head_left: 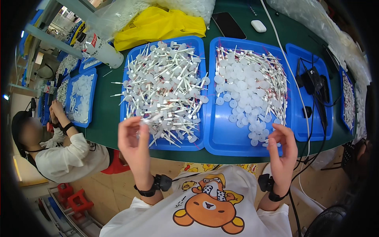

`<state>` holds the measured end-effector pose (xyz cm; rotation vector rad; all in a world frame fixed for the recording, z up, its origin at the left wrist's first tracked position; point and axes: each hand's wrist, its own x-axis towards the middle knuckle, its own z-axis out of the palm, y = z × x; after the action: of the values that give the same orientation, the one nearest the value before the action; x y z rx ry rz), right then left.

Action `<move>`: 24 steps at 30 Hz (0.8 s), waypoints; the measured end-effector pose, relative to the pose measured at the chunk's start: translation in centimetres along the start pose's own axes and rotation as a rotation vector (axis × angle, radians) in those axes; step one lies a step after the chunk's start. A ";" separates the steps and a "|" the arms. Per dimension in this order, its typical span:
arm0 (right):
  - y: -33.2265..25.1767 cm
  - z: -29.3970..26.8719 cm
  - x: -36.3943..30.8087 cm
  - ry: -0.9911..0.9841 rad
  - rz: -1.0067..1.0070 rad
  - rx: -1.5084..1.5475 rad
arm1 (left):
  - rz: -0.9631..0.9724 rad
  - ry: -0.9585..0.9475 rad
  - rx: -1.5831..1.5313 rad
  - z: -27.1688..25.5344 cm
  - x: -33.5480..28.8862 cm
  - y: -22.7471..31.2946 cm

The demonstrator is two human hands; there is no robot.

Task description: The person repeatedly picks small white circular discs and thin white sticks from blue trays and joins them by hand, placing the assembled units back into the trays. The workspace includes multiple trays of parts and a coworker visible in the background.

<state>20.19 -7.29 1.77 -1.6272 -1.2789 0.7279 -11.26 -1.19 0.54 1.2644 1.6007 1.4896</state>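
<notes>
Over blue trays (222, 134), the left hand (133, 139) pinches a blurred white piece (147, 119) — right hand (285, 147) half-curled, grip impossible to tell

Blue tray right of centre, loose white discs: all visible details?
The blue tray looks like glossy plastic: shallow, rectangular, rounded corners. It lies flat on the green table, beside a neighbouring tray. Frosted white discs fill its middle; red-stranded white sticks crowd its right side. Its near-left part is bare. The right hand is at its near-right corner; contact is unclear.
</notes>
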 end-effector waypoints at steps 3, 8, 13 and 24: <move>0.4 -1.0 0.3 -0.007 -0.025 -0.099 | 0.257 0.141 0.603 -1.5 1.5 -0.7; 0.8 -2.3 0.7 0.135 -0.006 -0.276 | 0.492 0.050 0.856 1.1 0.7 0.8; 2.1 -3.8 0.5 0.097 0.022 -0.468 | 0.557 -0.527 0.458 6.7 -1.9 1.2; 2.3 -3.8 0.6 -0.119 -0.206 -0.683 | 0.435 -0.971 0.301 15.2 -7.1 0.9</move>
<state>24.62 -7.91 1.30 -1.9517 -1.8860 0.2663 5.26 -1.85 -2.59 2.1564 0.9215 0.6066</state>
